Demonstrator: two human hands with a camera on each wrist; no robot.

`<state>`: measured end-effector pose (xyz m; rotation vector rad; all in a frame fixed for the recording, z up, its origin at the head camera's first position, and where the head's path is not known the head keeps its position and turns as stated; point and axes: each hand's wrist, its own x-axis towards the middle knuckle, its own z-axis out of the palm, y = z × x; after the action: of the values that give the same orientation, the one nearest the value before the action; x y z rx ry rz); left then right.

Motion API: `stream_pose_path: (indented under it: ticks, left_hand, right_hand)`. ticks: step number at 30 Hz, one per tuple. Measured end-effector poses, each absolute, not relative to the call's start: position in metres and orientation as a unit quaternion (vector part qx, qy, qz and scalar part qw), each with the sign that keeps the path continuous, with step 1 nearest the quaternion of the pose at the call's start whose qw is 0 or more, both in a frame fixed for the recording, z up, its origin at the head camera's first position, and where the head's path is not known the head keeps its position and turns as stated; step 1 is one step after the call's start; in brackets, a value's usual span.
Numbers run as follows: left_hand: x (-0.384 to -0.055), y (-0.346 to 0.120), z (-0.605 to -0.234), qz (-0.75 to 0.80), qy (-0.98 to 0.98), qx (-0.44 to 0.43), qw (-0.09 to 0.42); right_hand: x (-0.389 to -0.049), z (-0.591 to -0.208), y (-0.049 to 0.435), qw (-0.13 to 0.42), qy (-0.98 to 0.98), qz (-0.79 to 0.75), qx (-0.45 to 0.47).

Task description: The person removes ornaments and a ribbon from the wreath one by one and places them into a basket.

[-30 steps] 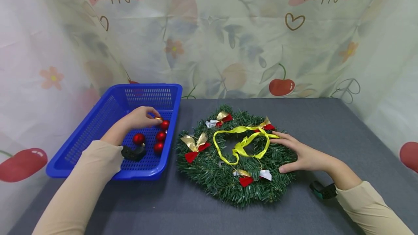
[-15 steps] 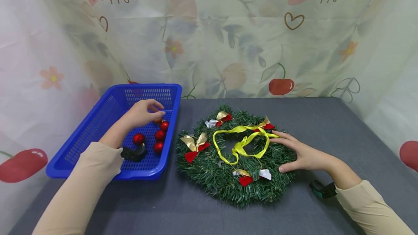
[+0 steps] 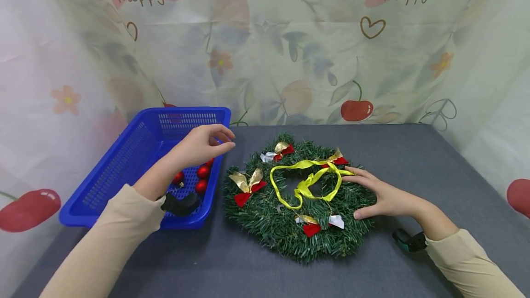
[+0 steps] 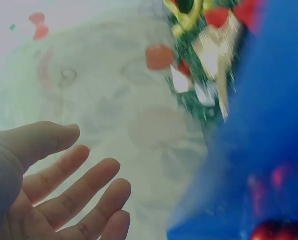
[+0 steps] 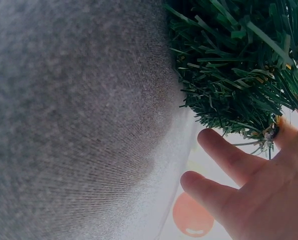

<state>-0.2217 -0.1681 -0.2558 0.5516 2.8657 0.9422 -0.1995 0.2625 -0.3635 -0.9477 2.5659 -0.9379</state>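
My left hand [image 3: 198, 145] hovers over the right side of a blue plastic basket [image 3: 103, 164], its fingers loosely bent. In the left wrist view nothing lies between the thumb and fingers [image 4: 89, 187]. Several shiny red baubles [image 3: 203, 172] lie in the basket, some hidden behind that hand. Right of the basket, a green wreath [image 3: 265, 224] lies flat, bearing red, gold and white bows [image 3: 248, 186]. A yellow ribbon [image 3: 300, 164] lies loosely over its centre. With fingers spread, my right hand [image 3: 385, 199] rests on the wreath's right edge; the right wrist view shows two fingers beside the greenery [image 5: 238, 60].
A dark grey cloth [image 3: 232, 261] covers the table. Patterned curtains [image 3: 265, 59] stand behind it and at both sides. The basket's raised right wall [image 3: 221, 164] stands between the baubles and the wreath.
My left hand has let go of a bauble in the basket, then lifted and moved right to above the basket's right rim. My right hand and the wreath have stayed put.
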Motion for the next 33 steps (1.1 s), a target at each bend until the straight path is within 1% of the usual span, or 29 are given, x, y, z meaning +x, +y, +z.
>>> stream_pose_path:
  ticks: [10,17,33]
  left_hand:
    - [-0.203,-0.123,-0.253,0.313,0.911,0.263,0.056]
    - [-0.203,-0.094,-0.264,0.288,0.904,0.306,0.072]
    - [-0.213,-0.05,-0.288,0.281,0.901,0.312,0.111]
  right_hand:
    - [-0.199,-0.362,0.262,0.123,0.881,-0.32,-0.327]
    - [-0.199,-0.362,0.263,0.128,0.882,-0.322,-0.321]
    - [-0.199,-0.363,0.263,0.128,0.88,-0.325,-0.322]
